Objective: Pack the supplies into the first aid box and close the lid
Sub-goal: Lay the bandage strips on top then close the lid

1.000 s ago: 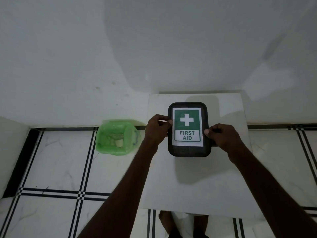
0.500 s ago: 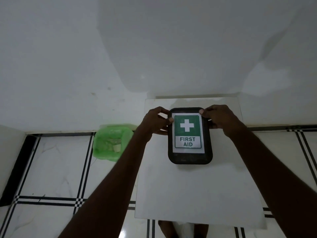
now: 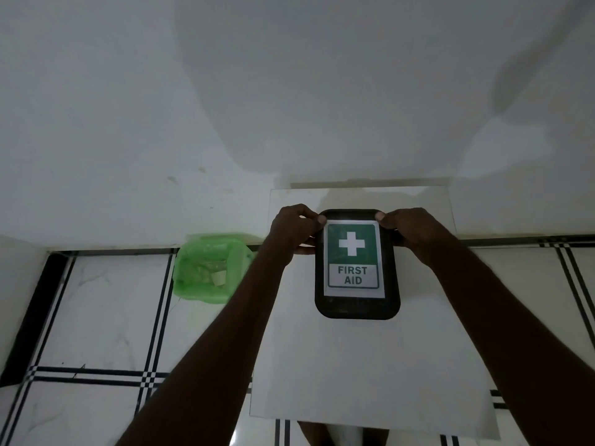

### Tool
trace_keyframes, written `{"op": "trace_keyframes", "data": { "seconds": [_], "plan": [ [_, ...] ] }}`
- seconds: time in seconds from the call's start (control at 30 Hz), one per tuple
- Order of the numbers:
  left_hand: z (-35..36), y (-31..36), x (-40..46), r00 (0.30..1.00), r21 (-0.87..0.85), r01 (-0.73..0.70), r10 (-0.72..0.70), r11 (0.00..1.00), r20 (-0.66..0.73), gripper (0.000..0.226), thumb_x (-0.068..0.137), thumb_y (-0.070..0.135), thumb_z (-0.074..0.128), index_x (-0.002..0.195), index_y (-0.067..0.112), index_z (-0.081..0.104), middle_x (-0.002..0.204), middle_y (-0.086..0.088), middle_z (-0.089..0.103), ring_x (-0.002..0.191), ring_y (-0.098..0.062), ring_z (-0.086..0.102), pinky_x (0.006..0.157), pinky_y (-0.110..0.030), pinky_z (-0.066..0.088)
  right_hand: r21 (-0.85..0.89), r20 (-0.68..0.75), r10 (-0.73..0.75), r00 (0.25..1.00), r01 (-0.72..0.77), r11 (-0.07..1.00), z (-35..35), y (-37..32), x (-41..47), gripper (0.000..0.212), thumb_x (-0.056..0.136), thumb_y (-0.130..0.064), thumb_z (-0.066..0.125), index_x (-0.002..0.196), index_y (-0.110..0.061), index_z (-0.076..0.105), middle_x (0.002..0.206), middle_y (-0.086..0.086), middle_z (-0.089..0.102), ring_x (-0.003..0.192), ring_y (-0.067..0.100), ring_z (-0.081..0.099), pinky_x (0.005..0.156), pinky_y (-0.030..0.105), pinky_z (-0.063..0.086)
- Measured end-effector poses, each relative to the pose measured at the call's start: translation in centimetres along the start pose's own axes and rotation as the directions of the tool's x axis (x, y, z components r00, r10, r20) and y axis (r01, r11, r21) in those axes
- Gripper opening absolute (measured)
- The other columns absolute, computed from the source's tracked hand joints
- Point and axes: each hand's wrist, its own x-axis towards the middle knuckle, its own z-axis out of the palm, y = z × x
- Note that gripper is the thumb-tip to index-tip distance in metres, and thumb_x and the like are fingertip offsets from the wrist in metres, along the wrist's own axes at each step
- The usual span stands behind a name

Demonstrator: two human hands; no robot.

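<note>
A black first aid box (image 3: 356, 305) with a green and white FIRST AID label lies flat on a small white table (image 3: 370, 365), its lid down. My left hand (image 3: 294, 228) grips the box's far left corner, thumb on top of the lid. My right hand (image 3: 409, 228) grips the far right corner in the same way. No loose supplies show on the table; the inside of the box is hidden.
A green bin (image 3: 211, 268) lined with a green bag stands on the tiled floor left of the table, with scraps inside. A white wall rises directly behind the table. Bare feet (image 3: 322, 434) show under the table's near edge.
My right hand has moved from the box's right side up to its far right corner, and my left hand has slid to the far left corner. The box stays on the table.
</note>
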Motion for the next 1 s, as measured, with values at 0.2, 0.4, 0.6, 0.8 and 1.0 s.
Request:
{"op": "trace_keyframes", "data": {
  "seconds": [0.2, 0.4, 0.6, 0.8, 1.0],
  "plan": [
    [1.2, 0.9, 0.5, 0.993, 0.068, 0.013, -0.005, 0.998, -0.114, 0.016, 0.088, 0.020, 0.066, 0.078, 0.012, 0.057, 0.080, -0.008, 0.064, 0.070, -0.022, 0.062, 0.061, -0.034, 0.058, 0.017, -0.067, -0.007, 0.998, 0.008, 1.000, 0.5, -0.2, 0.2, 0.028, 0.087, -0.027, 0.067, 0.094, -0.002, 0.060, 0.106, 0.019, 0.069, 0.098, 0.032, 0.067, 0.090, 0.039, 0.055],
    [1.5, -0.7, -0.2, 0.995, -0.080, 0.038, -0.045, 0.996, -0.087, 0.024, 0.092, 0.026, 0.065, 0.104, 0.005, 0.061, 0.094, -0.010, 0.066, 0.085, -0.024, 0.063, 0.062, -0.032, 0.053, -0.011, -0.074, -0.111, 0.991, 0.110, 0.994, 1.0, 1.2, -0.7, 0.021, 0.092, -0.033, 0.059, 0.084, -0.013, 0.060, 0.090, 0.008, 0.068, 0.090, 0.025, 0.066, 0.065, 0.025, 0.048],
    [3.6, -3.5, -3.5, 0.937, 0.195, -0.102, 0.160, 0.975, -0.311, 0.036, 0.099, 0.045, 0.045, 0.112, 0.013, 0.055, 0.098, -0.006, 0.066, 0.090, -0.024, 0.064, 0.074, -0.033, 0.048, -0.355, -0.366, -0.387, 0.846, 0.258, 0.899, 3.1, 4.2, -3.8, 0.040, 0.097, -0.043, 0.046, 0.109, -0.006, 0.057, 0.090, 0.002, 0.060, 0.077, 0.019, 0.058, 0.058, 0.024, 0.041],
    [5.9, -7.1, -6.6, 0.864, 0.466, -0.155, 0.348, 0.871, -0.363, 0.038, 0.103, 0.043, 0.031, 0.104, 0.008, 0.046, 0.078, 0.000, 0.057, 0.063, -0.018, 0.049, 0.055, -0.027, 0.033, -0.532, -0.384, -0.447, 0.808, 0.202, 0.822, 4.7, 8.8, -5.3, 0.045, 0.100, -0.048, 0.029, 0.086, -0.008, 0.045, 0.072, 0.008, 0.059, 0.059, 0.023, 0.057, 0.048, 0.023, 0.039],
    [6.5, -7.6, -6.0, 0.814, 0.461, -0.172, 0.389, 0.870, -0.431, 0.037, 0.104, 0.041, 0.030, 0.097, 0.008, 0.046, 0.069, 0.000, 0.054, 0.057, -0.021, 0.048, 0.056, -0.029, 0.036, -0.551, -0.459, -0.496, 0.737, 0.202, 0.810, 5.2, 9.0, -5.1, 0.046, 0.101, -0.044, 0.032, 0.082, -0.005, 0.048, 0.066, 0.006, 0.054, 0.054, 0.023, 0.051, 0.046, 0.019, 0.029]
  ]
}}
